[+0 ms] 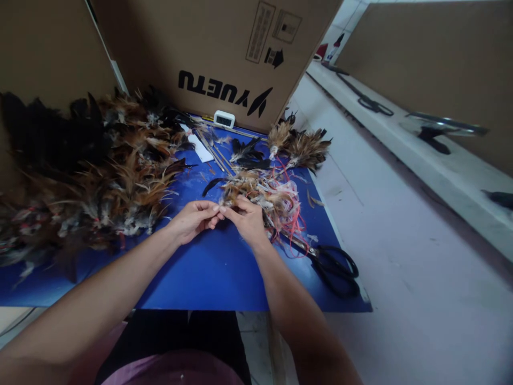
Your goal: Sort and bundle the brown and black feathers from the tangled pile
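Observation:
Over the blue tabletop (200,272), my left hand (196,219) and my right hand (246,219) meet at the fingertips. Brown feathers (229,197) stick up from between the right thumb and fingers. A pinch closes the left hand too, but what lies between its fingertips is too small to make out. Right behind the right hand spreads a loose heap of brown and white feathers, tangled with pink and red plastic string (290,200). Black-handled scissors (334,267) lie to the right of that hand, their blades partly under the string.
A large mound of brown feather bunches (132,171) covers the left side, with black feathers (52,133) behind. Feather bunches (306,148), thin sticks (214,152) and a small white digital clock (224,120) lie toward the back. A cardboard box (168,43) stands behind them.

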{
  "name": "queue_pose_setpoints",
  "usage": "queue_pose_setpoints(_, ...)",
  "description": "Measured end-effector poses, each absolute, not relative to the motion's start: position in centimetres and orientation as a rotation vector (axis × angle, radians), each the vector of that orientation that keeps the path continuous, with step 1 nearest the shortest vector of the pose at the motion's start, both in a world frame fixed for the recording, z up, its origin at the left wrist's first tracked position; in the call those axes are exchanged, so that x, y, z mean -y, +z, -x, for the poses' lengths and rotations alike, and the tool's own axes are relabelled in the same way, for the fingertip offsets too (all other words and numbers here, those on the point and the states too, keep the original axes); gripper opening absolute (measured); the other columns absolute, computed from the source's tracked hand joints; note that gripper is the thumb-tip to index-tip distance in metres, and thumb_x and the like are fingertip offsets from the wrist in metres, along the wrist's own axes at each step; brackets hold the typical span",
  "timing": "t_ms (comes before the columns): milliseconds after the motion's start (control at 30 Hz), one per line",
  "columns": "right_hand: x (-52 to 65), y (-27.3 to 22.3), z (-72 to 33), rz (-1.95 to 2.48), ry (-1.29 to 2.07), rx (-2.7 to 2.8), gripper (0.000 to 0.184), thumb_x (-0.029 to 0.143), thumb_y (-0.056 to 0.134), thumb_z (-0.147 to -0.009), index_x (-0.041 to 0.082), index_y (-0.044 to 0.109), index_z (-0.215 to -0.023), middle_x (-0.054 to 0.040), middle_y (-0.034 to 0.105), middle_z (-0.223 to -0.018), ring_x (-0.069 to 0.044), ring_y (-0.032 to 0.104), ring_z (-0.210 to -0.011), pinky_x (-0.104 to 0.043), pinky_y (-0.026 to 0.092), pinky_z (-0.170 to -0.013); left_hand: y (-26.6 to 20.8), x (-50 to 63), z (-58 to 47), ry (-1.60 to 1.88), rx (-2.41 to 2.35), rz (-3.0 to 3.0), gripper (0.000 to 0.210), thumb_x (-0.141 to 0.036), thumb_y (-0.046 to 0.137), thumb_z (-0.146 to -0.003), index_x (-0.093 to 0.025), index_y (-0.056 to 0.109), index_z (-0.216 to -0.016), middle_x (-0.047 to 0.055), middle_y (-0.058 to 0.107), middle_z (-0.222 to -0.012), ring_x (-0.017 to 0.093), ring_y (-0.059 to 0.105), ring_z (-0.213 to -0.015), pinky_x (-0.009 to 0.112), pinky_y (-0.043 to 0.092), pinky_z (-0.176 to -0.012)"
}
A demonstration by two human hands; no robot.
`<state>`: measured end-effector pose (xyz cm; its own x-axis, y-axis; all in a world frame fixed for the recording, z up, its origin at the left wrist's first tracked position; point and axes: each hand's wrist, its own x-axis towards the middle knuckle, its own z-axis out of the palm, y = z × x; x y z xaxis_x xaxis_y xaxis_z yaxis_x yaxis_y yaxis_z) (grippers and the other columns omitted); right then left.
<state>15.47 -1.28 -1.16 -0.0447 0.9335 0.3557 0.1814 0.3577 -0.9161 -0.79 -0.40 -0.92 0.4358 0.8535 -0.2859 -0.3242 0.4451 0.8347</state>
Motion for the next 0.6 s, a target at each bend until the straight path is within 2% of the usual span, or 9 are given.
queue_pose_setpoints(367,1.4,-1.0,-15.1,1.067,0.842,1.484,0.023,0.028,0.074,-0.072,0.018,0.062,-0.055,0.0042,0.047,-0.062,-0.009,0.044,-0.06,-0.024,0.035,-0.057,-1.5,0.4,0.9,0.909,-0.754,-0.836,0.028,-0.032,0.082,-0.065,-0.01,0.067,-0.07,0.001,0.063,-0.061,0.005,0.048,-0.044,0.018,0.04,-0.045)
queue_pose_setpoints(600,1.5,-1.1,-14.3,1.067,0.82,1.447,0.018,0.026,0.072,-0.073,0.018,0.064,-0.058,0.0038,0.053,-0.063,-0.01,0.047,-0.06,-0.024,0.039,-0.059,-1.5,0.5,0.9,0.973,-0.725,-0.852,0.028,-0.033,0.081,-0.068,-0.01,0.064,-0.07,-0.001,0.058,-0.057,0.004,0.045,-0.043,0.018,0.037,-0.043)
